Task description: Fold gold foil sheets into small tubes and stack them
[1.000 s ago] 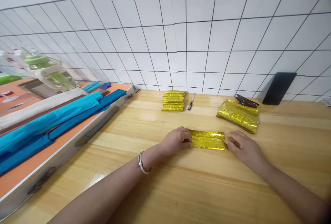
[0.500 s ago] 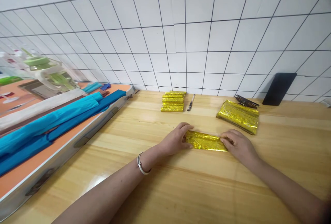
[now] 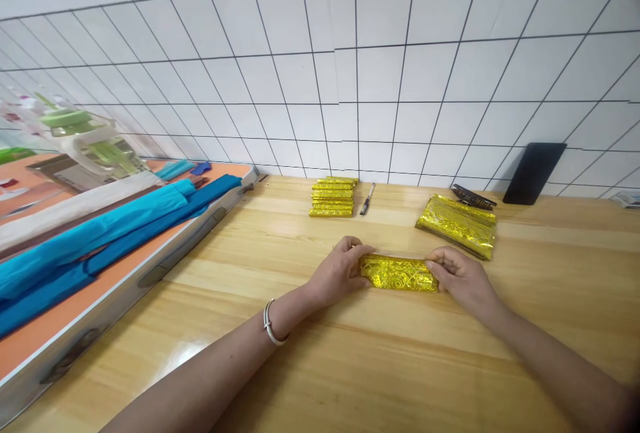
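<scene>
A strip of shiny gold foil paper [image 3: 399, 273] lies on the wooden table between my two hands. My left hand [image 3: 341, 266] grips its left end, thumb at the lower edge and fingers at the upper edge. At the right end, my right hand [image 3: 455, 273] pinches the top corner between thumb and fingers. Behind it on the right lies a stack of flat gold foil sheets [image 3: 457, 225]. Further back, left of centre, several narrow folded gold foil strips [image 3: 332, 197] sit in a row.
A pen [image 3: 367, 199] lies beside the folded strips. A black hair clip [image 3: 473, 197] touches the sheet stack, and a black phone [image 3: 534, 173] leans on the tiled wall [image 3: 380, 73]. Leftward, an orange-topped surface [image 3: 30, 353] holds blue cloth [image 3: 115, 219] and a green-lidded bottle [image 3: 95, 139].
The foil's upper part has been folded over, so the strip looks narrower, with its patterned face now flat on top. Both hands stay at its ends.
</scene>
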Demonstrator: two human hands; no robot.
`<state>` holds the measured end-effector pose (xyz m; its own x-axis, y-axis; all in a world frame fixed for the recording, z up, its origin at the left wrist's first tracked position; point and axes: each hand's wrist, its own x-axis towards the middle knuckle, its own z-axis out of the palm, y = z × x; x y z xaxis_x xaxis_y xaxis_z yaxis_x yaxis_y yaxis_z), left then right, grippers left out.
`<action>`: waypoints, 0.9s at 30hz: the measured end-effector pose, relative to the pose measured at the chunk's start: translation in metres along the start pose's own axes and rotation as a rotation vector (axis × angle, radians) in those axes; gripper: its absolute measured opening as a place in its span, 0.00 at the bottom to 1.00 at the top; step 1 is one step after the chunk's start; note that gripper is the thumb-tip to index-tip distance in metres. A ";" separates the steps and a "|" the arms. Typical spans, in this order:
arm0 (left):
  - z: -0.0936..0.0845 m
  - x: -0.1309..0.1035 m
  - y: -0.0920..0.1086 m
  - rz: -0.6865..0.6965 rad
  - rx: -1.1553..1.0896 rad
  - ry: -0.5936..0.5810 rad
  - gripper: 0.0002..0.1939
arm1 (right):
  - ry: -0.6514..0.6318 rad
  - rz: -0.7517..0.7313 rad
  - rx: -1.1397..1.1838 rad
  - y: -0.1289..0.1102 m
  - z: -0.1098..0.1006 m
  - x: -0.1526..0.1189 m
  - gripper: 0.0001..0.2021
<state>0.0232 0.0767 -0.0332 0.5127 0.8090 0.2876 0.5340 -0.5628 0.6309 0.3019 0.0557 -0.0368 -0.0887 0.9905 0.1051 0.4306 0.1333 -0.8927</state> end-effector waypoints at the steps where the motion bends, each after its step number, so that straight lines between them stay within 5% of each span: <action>1: 0.000 0.000 0.000 0.019 0.012 0.007 0.31 | -0.010 0.011 0.029 -0.002 0.000 0.000 0.13; 11: -0.001 0.000 0.004 0.066 0.146 0.044 0.35 | -0.056 -0.009 0.110 -0.001 -0.004 -0.002 0.16; 21: 0.001 -0.009 0.011 0.131 0.241 -0.001 0.12 | -0.103 -0.219 -0.254 -0.009 -0.016 -0.031 0.10; 27: 0.005 -0.013 0.009 0.190 0.285 -0.018 0.08 | -0.163 -0.413 -0.327 -0.004 -0.019 -0.038 0.08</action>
<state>0.0246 0.0598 -0.0344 0.6314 0.6837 0.3660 0.5933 -0.7298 0.3397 0.3208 0.0179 -0.0284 -0.4365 0.8390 0.3250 0.5848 0.5391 -0.6061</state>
